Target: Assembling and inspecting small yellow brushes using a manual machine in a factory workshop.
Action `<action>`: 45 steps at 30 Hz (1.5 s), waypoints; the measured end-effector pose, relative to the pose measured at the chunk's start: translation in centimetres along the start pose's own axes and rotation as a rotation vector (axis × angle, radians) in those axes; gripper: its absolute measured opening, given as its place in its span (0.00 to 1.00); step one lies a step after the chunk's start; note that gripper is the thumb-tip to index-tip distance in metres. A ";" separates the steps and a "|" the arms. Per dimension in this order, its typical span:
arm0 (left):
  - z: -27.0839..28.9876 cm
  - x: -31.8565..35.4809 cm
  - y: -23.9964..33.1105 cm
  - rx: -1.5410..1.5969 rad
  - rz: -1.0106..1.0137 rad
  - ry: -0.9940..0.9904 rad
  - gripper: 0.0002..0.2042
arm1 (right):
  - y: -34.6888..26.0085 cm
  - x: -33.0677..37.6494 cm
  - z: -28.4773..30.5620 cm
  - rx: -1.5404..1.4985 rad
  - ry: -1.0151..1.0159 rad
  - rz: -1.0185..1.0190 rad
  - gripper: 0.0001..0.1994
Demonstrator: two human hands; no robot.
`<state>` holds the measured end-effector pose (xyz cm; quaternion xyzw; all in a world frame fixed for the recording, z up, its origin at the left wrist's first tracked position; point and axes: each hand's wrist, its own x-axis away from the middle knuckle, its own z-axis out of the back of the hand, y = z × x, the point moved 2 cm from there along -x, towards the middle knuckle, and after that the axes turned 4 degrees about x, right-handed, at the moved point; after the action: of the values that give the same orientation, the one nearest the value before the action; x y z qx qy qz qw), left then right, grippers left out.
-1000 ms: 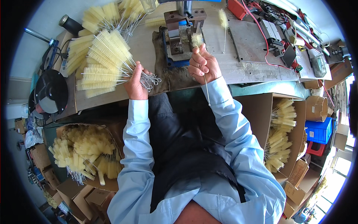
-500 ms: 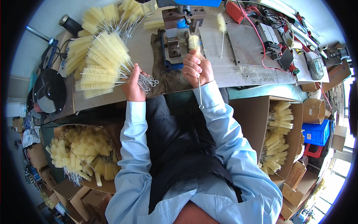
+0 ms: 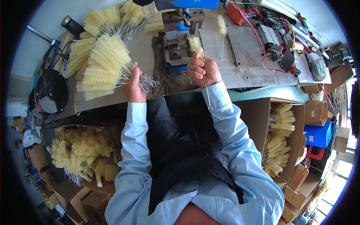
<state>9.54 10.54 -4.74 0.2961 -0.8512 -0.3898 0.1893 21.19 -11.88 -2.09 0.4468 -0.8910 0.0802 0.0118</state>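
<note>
In my left hand (image 3: 135,85) is a fanned bundle of pale yellow bottle brushes (image 3: 108,54); my fingers close round the wire stems, whose looped ends stick out to the right. My right hand (image 3: 204,70) is closed round a single bottle brush (image 3: 194,44). Its bristle head points away from me beside the press. From under my fist the twisted wire stem hangs toward me, ending in a small ring. Just beyond and left of that hand stands the bench press (image 3: 183,19) with its metal block and blue base. My fingers hide the brush's middle.
More brushes (image 3: 103,18) lie at the bench's far left, near a black round disc (image 3: 51,91). One loose brush (image 3: 222,27) lies right of the press. Brush-filled cartons (image 3: 108,131) (image 3: 298,150) flank my legs. Tools and red cables (image 3: 264,56) crowd the right side.
My right hand has shifted slightly right and toward me with its brush, and the stem now slants more to the right. My left hand and its bundle have barely moved.
</note>
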 end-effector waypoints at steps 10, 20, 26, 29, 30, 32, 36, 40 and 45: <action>0.6 -0.1 -0.4 0.072 0.007 -0.028 0.13 | -6.0 2.4 1.5 0.618 0.326 0.115 0.20; -0.4 2.6 1.3 0.121 0.170 -0.141 0.21 | -4.9 3.2 -4.9 1.708 0.540 1.145 0.09; -1.6 7.3 1.0 0.102 0.330 -0.273 0.14 | 5.8 -0.6 -5.8 1.357 0.192 0.298 0.17; -1.9 9.9 0.6 0.044 0.363 -0.272 0.12 | 8.1 -3.1 -5.4 1.419 0.232 0.353 0.16; -1.8 10.4 0.7 0.038 0.392 -0.251 0.12 | 8.6 -3.7 -5.1 1.402 0.284 0.407 0.16; -1.6 11.3 0.9 0.023 0.395 -0.241 0.14 | 9.1 -3.9 -4.6 1.388 0.246 0.479 0.15; -1.1 13.1 1.2 -0.068 0.318 -0.119 0.18 | 9.3 -2.9 -3.8 1.165 0.270 0.403 0.13; 0.1 14.2 2.5 -0.022 0.161 0.054 0.14 | 8.2 -0.8 -3.5 0.950 0.444 0.404 0.12; 1.5 11.7 3.7 -0.022 0.085 0.154 0.10 | 7.7 0.6 -2.9 0.936 0.487 0.383 0.13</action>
<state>-1.42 5.62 -1.75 0.2868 -0.8416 -0.3668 0.2738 14.57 -7.39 -0.19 0.2033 -0.7970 0.5688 0.0026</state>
